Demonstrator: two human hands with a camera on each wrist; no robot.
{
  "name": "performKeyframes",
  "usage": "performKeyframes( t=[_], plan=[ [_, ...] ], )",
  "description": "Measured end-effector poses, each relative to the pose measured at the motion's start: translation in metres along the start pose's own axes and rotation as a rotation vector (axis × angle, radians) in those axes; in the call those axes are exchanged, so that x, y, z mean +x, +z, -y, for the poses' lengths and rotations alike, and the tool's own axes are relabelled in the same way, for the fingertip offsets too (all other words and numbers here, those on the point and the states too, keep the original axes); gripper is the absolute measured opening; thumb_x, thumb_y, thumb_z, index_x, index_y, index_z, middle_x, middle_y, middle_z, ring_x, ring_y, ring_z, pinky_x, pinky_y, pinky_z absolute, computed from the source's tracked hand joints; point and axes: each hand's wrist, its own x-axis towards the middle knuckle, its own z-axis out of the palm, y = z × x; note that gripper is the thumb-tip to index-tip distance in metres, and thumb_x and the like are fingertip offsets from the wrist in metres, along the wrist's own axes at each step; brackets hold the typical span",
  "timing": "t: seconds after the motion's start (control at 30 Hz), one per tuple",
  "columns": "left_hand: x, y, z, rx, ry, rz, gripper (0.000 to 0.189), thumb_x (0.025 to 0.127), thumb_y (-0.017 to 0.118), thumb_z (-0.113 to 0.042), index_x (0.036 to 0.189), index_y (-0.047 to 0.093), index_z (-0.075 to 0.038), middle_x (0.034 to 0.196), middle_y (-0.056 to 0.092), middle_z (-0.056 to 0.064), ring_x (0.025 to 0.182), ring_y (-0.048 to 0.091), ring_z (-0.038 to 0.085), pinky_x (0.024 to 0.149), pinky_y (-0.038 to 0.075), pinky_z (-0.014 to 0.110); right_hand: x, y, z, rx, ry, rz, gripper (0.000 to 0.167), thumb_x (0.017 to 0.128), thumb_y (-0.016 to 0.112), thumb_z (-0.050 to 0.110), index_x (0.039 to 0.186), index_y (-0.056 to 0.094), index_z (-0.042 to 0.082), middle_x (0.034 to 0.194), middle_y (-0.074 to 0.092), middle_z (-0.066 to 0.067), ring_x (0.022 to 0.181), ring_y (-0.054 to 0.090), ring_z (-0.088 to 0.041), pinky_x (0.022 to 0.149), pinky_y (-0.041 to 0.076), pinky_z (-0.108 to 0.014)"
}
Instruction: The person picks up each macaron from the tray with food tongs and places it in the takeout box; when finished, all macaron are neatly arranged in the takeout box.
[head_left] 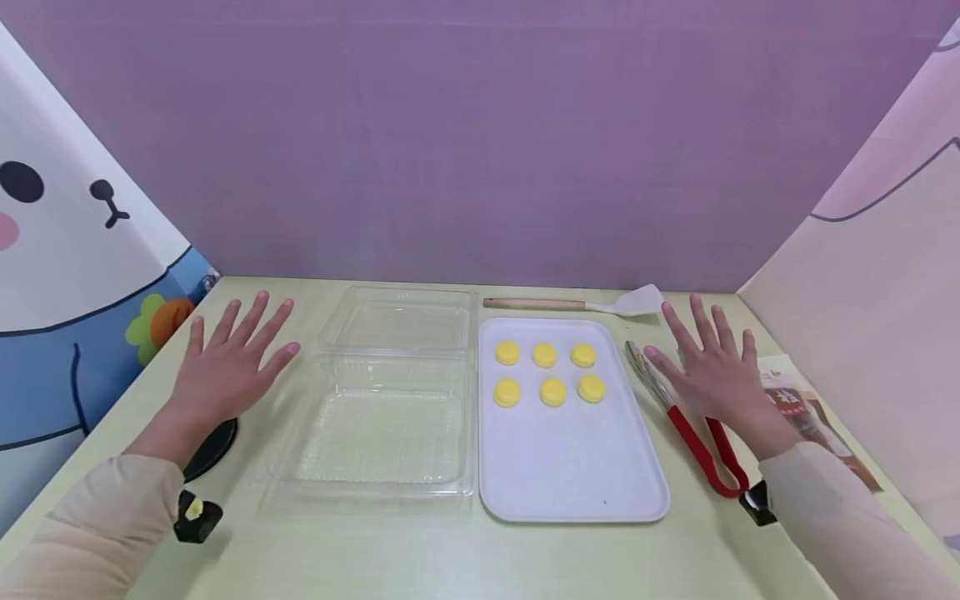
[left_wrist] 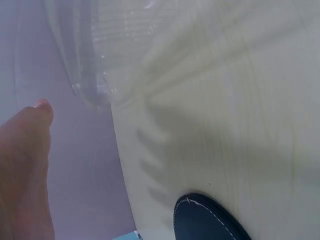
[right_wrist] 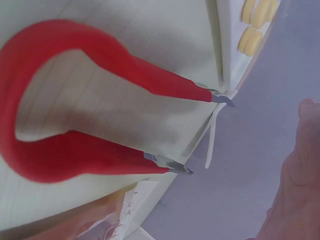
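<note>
I counted two bare hands above one pale table [head_left: 352,554]. The left hand [head_left: 228,362] was at the left, fingers spread wide and extended, with hold of nothing; the right hand [head_left: 712,375] was at the right, likewise fully spread and unloaded. Nearest the left hand, to its right, I located one clear container [head_left: 382,437] of two joined sections, the larger one near and the shallower one far. One dark item [head_left: 213,450] with a stitched edge lay by the left wrist, partly hidden by the forearm. Just right of the container was one white tray [head_left: 573,467]; whether the two touched, I could not tell. Its far half carried six yellow discs [head_left: 544,356], arranged in two rows of three, each disc apart from its neighbours. Just beyond the tray's far edge lay one spatula [head_left: 534,304], wooden handle to the left, white blade to the right. Nearest the right hand, I located one pair of tongs [head_left: 693,443] on the table, right of the tray, red grip end near, metal arms directed far and left. One printed packet [head_left: 806,408] lay right of the tongs, partly covered by the right hand and sleeve.
</note>
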Motion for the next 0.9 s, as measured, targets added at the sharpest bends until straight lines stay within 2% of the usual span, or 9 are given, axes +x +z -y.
performKeyframes(
  t=[0.27, 0.5, 0.77, 0.9],
  plan=[
    [0.003, -0.003, -0.008, -0.037, 0.014, 0.014, 0.074, 0.107, 0.034, -0.055, 0.165, 0.001, -0.023, 0.169, -0.002, 0.019, 0.151, -0.006, 0.049, 0.112, -0.016, 0.071, -0.004, -0.006, 0.002, 0.006, -0.017, -0.065, 0.080, 0.104, 0.036, 0.061, 0.165, 0.001, 0.024, 0.168, -0.011, -0.019, 0.150, -0.004, -0.052, 0.110, -0.003, -0.079],
    [0.003, -0.006, -0.015, -0.088, 0.018, 0.040, 0.073, 0.108, 0.036, -0.050, 0.165, 0.001, -0.021, 0.168, 0.000, 0.021, 0.149, 0.004, 0.053, 0.113, -0.006, 0.074, -0.009, -0.011, 0.010, 0.059, -0.017, -0.100, 0.079, 0.105, 0.040, 0.056, 0.165, 0.002, 0.021, 0.168, -0.005, -0.022, 0.151, 0.000, -0.049, 0.110, 0.005, -0.078],
    [0.000, -0.008, -0.023, -0.154, -0.005, 0.069, 0.076, 0.108, 0.038, -0.050, 0.164, -0.002, -0.018, 0.166, 0.006, 0.027, 0.144, 0.019, 0.058, 0.110, 0.011, 0.078, -0.016, -0.017, 0.016, 0.109, -0.009, -0.185, 0.076, 0.106, 0.046, 0.047, 0.164, 0.013, 0.011, 0.163, 0.015, -0.030, 0.141, 0.025, -0.058, 0.103, 0.026, -0.077],
    [-0.002, -0.008, -0.025, -0.210, -0.021, 0.097, 0.076, 0.109, 0.036, -0.049, 0.164, -0.004, -0.014, 0.165, 0.007, 0.029, 0.142, 0.023, 0.059, 0.108, 0.021, 0.076, -0.021, -0.020, 0.017, 0.162, 0.026, -0.183, 0.075, 0.107, 0.045, 0.047, 0.162, 0.016, 0.006, 0.161, 0.020, -0.033, 0.137, 0.029, -0.060, 0.099, 0.033, -0.076]
  ],
)
